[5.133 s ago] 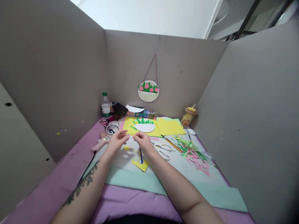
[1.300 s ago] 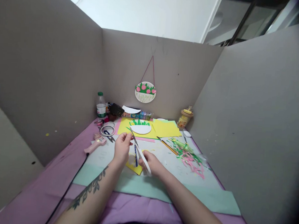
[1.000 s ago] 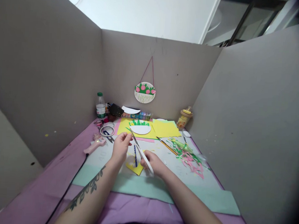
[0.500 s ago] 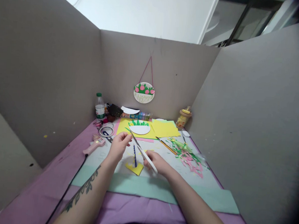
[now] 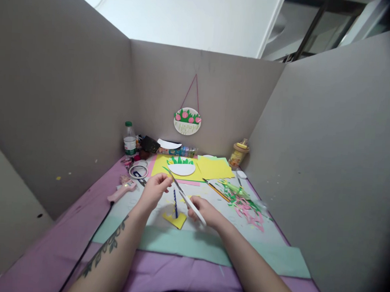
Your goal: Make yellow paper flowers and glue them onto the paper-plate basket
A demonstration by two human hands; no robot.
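right hand [image 5: 207, 210] grip closed on scissors [image 5: 187, 199], left hand [image 5: 154, 190] pinching small scrap, pen [image 5: 175, 203] between

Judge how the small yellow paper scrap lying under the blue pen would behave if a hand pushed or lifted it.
The yellow paper scrap looks thin and flat, so it would probably flop and bend when lifted. It seems very light, likely sliding easily on the smooth mat. The blue pen lying across it may pin it somewhat, or roll off if it shifts.

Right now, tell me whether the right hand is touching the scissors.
Touching. The head view shows the right hand closed around the white handles of the scissors.
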